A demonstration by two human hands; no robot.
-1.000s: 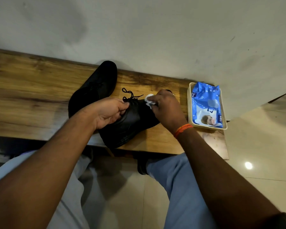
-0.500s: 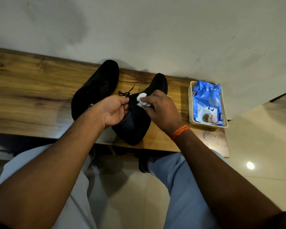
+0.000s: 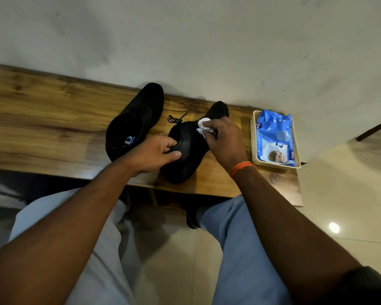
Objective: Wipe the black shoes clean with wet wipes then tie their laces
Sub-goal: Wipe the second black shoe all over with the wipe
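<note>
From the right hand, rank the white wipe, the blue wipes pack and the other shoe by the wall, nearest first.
From the right hand:
1. White wipe, pinched in its fingers.
2. Blue wipes pack, in the tray on its right.
3. Other shoe, to its left, beyond the held shoe.

Home-like room, wooden bench (image 3: 53,119) against plain wall (image 3: 185,40), glossy tiled floor (image 3: 350,216)

Head camera, looking steeply down, close above bench (image 3: 53,119)
</note>
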